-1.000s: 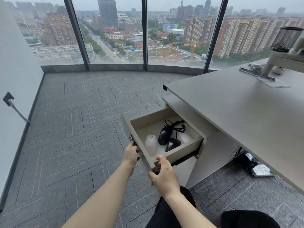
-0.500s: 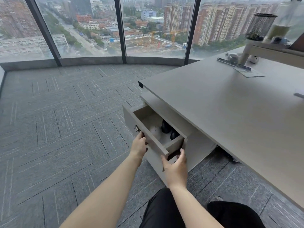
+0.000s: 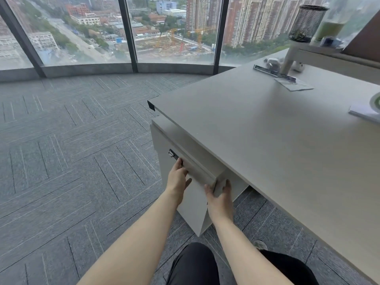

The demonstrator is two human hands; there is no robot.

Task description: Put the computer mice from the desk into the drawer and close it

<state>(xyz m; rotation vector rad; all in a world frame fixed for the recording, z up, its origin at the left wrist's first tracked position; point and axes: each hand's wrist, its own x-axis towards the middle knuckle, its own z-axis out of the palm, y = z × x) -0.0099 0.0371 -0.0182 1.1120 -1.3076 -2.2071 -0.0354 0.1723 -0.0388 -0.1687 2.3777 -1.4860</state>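
Observation:
The beige drawer (image 3: 197,169) of the cabinet under the desk (image 3: 267,136) is pushed in, its front flush with the cabinet. The computer mice are hidden inside it. My left hand (image 3: 177,177) rests flat against the drawer front just below the metal lock (image 3: 172,154), fingers extended. My right hand (image 3: 221,197) presses the drawer's right end with fingers spread around the corner. Neither hand holds anything.
The cabinet's lower panel (image 3: 191,208) stands below the drawer. On the far desk lie a metal ruler (image 3: 271,73), a paper card (image 3: 296,85), a white notebook (image 3: 364,112) and a raised shelf with a mesh pen cup (image 3: 306,23). Grey carpet (image 3: 72,151) spreads left toward the windows.
Both hands have pushed the drawer from wide open to fully in. The mice, visible inside earlier, are now out of sight.

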